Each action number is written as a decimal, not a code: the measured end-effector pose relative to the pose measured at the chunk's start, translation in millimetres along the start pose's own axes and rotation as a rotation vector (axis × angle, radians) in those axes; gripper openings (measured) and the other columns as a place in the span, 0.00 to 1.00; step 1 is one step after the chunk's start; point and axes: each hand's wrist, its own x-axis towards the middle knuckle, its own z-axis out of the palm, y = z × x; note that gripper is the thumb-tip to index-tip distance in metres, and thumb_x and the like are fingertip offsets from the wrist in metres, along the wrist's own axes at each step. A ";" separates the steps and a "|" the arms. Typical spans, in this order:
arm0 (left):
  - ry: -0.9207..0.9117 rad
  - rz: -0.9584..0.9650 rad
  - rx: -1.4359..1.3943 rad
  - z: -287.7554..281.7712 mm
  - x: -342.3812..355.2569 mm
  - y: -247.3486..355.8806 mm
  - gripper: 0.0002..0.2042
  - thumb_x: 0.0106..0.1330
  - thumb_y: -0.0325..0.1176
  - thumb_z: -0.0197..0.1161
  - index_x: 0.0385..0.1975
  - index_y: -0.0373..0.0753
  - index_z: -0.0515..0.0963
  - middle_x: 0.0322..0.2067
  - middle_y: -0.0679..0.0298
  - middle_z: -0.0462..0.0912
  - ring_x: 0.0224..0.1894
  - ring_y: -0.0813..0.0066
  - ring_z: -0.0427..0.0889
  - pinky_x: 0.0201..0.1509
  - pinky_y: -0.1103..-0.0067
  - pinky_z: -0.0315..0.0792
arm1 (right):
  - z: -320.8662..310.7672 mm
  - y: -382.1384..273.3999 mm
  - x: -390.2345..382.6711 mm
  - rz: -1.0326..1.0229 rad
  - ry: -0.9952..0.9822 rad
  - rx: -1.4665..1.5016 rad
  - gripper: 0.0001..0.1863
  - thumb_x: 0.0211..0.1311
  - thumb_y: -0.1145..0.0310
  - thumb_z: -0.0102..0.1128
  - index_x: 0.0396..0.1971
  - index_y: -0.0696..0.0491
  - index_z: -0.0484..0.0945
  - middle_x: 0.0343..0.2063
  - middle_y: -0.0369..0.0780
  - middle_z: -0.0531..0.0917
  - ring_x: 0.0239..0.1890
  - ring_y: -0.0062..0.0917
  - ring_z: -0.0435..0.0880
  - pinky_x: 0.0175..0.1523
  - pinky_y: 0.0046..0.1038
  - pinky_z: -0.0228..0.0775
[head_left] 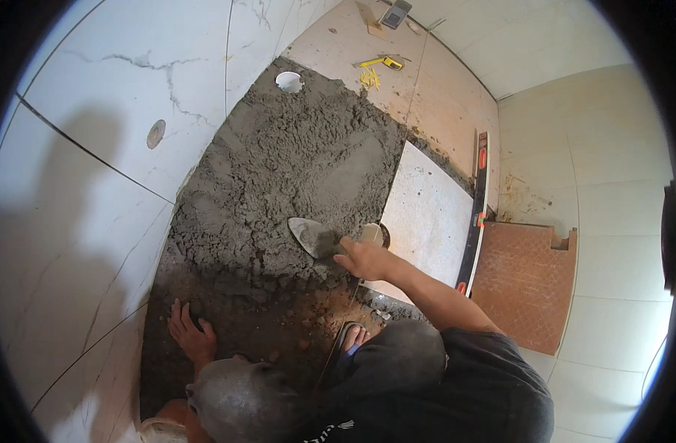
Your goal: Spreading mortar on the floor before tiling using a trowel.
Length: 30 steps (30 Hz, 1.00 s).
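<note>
My right hand (pixel 367 260) grips a pointed trowel (pixel 308 235), its blade resting on a bed of wet grey mortar (pixel 294 155). Just beyond that hand is a small pale object with a dark round edge (pixel 373 233), whose kind I cannot make out. To the right of the hand lies a light, speckled square tile (pixel 430 203), one edge against the mortar. My left hand (pixel 193 337) is low on the left, fingers spread over the dark, rough floor (pixel 279 306) near the wall. It holds nothing that I can see.
A white pipe opening (pixel 288 82) pokes through the mortar's far end. A spirit level (pixel 480 214) lies along the tile, beside a notched reddish-brown tile (pixel 526 280). Farther back are yellow plastic pieces (pixel 370 78), a yellow tool (pixel 391 63) and a phone-like device (pixel 395 14). A marbled wall (pixel 139 81) stands left.
</note>
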 end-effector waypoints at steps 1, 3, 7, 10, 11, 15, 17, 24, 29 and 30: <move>-0.002 -0.005 0.010 -2.2 -2.6 -2.3 0.26 0.61 0.30 0.58 0.62 0.37 0.69 0.70 0.55 0.65 0.73 0.50 0.61 0.77 0.50 0.53 | -6.1 -11.1 -0.1 0.147 -0.072 -0.007 0.19 0.73 0.55 0.49 0.52 0.55 0.69 0.41 0.53 0.86 0.46 0.51 0.85 0.51 0.49 0.77; -0.015 -0.013 -0.021 4.6 5.0 4.9 0.26 0.61 0.30 0.58 0.62 0.37 0.69 0.70 0.55 0.65 0.73 0.50 0.61 0.77 0.50 0.53 | -4.7 45.0 8.3 0.315 0.078 -0.035 0.21 0.74 0.49 0.47 0.53 0.50 0.65 0.35 0.52 0.87 0.39 0.52 0.87 0.46 0.51 0.78; 0.017 -0.015 0.013 1.8 -2.4 -4.0 0.26 0.61 0.30 0.58 0.63 0.37 0.69 0.70 0.54 0.65 0.73 0.50 0.61 0.77 0.50 0.52 | -38.2 122.8 51.2 0.539 0.199 -0.161 0.22 0.72 0.48 0.49 0.52 0.51 0.67 0.39 0.54 0.87 0.43 0.53 0.88 0.48 0.53 0.79; 0.019 0.002 -0.001 9.0 3.2 0.3 0.26 0.61 0.30 0.58 0.63 0.38 0.69 0.70 0.54 0.66 0.73 0.50 0.61 0.76 0.49 0.53 | -66.8 176.6 57.6 0.694 0.351 -0.158 0.22 0.72 0.51 0.51 0.48 0.57 0.73 0.41 0.54 0.87 0.45 0.52 0.88 0.47 0.52 0.81; 0.027 0.006 -0.014 11.6 3.8 1.3 0.26 0.61 0.30 0.58 0.63 0.38 0.69 0.70 0.54 0.66 0.73 0.50 0.62 0.76 0.49 0.53 | -77.4 194.5 63.3 0.763 0.344 0.070 0.23 0.73 0.50 0.51 0.46 0.58 0.74 0.34 0.54 0.86 0.35 0.49 0.87 0.36 0.49 0.79; 0.014 -0.009 -0.010 9.1 -2.3 4.6 0.26 0.61 0.30 0.58 0.63 0.38 0.68 0.70 0.54 0.65 0.73 0.51 0.62 0.76 0.49 0.53 | -88.3 189.1 73.8 0.928 0.228 0.812 0.25 0.75 0.51 0.50 0.40 0.62 0.76 0.20 0.45 0.79 0.15 0.32 0.79 0.15 0.34 0.67; 0.013 -0.018 0.007 0.9 0.0 -0.8 0.27 0.61 0.29 0.58 0.63 0.38 0.68 0.70 0.54 0.65 0.73 0.51 0.62 0.76 0.49 0.53 | -78.8 165.1 57.2 0.824 0.126 0.908 0.25 0.75 0.50 0.51 0.40 0.62 0.75 0.18 0.41 0.76 0.14 0.27 0.75 0.15 0.31 0.64; 0.047 0.018 -0.005 4.5 0.0 -0.9 0.26 0.61 0.28 0.58 0.62 0.38 0.68 0.69 0.54 0.66 0.72 0.49 0.63 0.75 0.49 0.55 | -111.2 151.4 8.7 0.585 0.125 0.701 0.27 0.76 0.47 0.49 0.46 0.61 0.73 0.20 0.40 0.74 0.16 0.26 0.73 0.19 0.31 0.67; 0.043 0.017 -0.010 7.4 1.9 0.8 0.26 0.61 0.29 0.58 0.62 0.38 0.69 0.70 0.55 0.66 0.71 0.49 0.63 0.74 0.49 0.56 | -115.0 203.9 45.4 0.652 0.298 0.521 0.27 0.76 0.44 0.46 0.39 0.58 0.72 0.19 0.42 0.76 0.16 0.31 0.78 0.18 0.36 0.70; 0.048 0.031 -0.011 9.4 2.1 2.5 0.26 0.62 0.29 0.58 0.62 0.38 0.69 0.70 0.55 0.66 0.71 0.49 0.64 0.74 0.49 0.56 | -111.6 209.9 44.4 0.650 0.289 0.514 0.27 0.76 0.44 0.46 0.39 0.58 0.72 0.19 0.42 0.76 0.16 0.31 0.78 0.18 0.36 0.70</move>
